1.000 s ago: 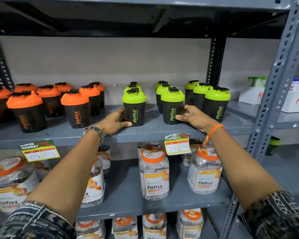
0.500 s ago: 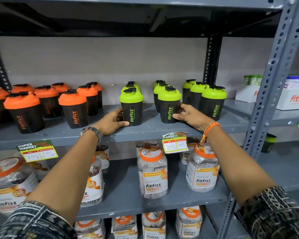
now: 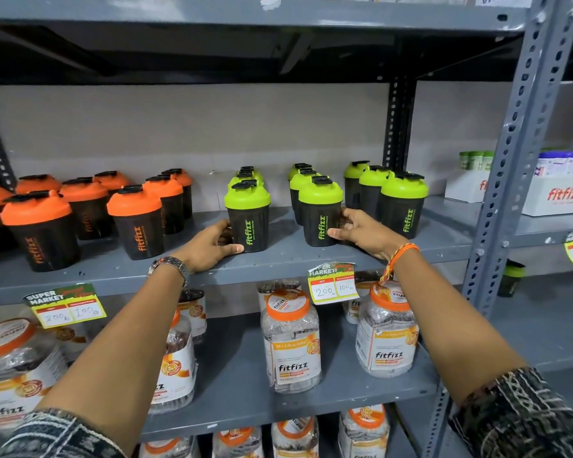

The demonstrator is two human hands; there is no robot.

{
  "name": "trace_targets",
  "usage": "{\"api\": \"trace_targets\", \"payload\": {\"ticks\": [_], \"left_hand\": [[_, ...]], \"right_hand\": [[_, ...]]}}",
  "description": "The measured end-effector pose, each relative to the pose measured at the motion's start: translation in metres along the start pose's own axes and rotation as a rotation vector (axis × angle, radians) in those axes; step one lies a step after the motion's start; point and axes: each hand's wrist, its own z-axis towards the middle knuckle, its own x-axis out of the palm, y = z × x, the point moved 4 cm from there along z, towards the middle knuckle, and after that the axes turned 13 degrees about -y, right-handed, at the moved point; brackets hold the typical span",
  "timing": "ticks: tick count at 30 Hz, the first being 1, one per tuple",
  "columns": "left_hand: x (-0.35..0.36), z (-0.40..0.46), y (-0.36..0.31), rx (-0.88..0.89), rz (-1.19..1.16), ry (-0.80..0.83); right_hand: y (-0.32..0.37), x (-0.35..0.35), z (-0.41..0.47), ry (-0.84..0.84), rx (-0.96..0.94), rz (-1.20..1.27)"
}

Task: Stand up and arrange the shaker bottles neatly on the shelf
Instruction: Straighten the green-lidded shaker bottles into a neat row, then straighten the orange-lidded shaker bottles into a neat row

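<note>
Black shaker bottles stand upright in rows on the grey shelf (image 3: pixel 288 259): orange-lidded ones (image 3: pixel 136 223) on the left, green-lidded ones on the right. My left hand (image 3: pixel 209 247) is wrapped around the base of the front green-lidded bottle (image 3: pixel 248 216) of the left green row. My right hand (image 3: pixel 361 231) grips the lower right side of the front green-lidded bottle (image 3: pixel 320 211) of the middle green row. A third green row (image 3: pixel 402 204) stands to the right, untouched.
Price tags (image 3: pixel 333 284) hang from the shelf's front edge. Clear fitfizz jars (image 3: pixel 291 342) with orange lids fill the shelf below. A perforated grey upright (image 3: pixel 510 180) bounds the bay on the right, with white fitfizz boxes (image 3: pixel 558 193) beyond it.
Both hands have stayed on the same two front green-lidded bottles. The view has drifted slightly, and the bottles have barely shifted.
</note>
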Motion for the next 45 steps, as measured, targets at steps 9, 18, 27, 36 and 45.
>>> {"api": "trace_targets", "payload": {"ticks": [9,18,27,36,45], "left_hand": [[-0.004,-0.001,0.001,-0.042,0.005,-0.021],[-0.021,-0.018,-0.002,-0.157,0.105,0.083],[-0.113,-0.079,0.008,-0.112,-0.032,-0.051],[-0.247,-0.136,0.082,0.153,-0.205,-0.945],[-0.27,-0.109,0.169,-0.234,0.049,-0.405]], "right_hand": [[-0.001,-0.001,0.002,0.006,0.019,0.03],[0.015,0.007,-0.025,-0.481,-0.065,-0.13],[0.075,0.157,-0.107,-0.663,-0.479,-0.046],[0.096,0.293,-0.015,-0.039,-0.169,-0.213],[0.099,0.33,0.027,0.175,-0.092,-0.2]]}}
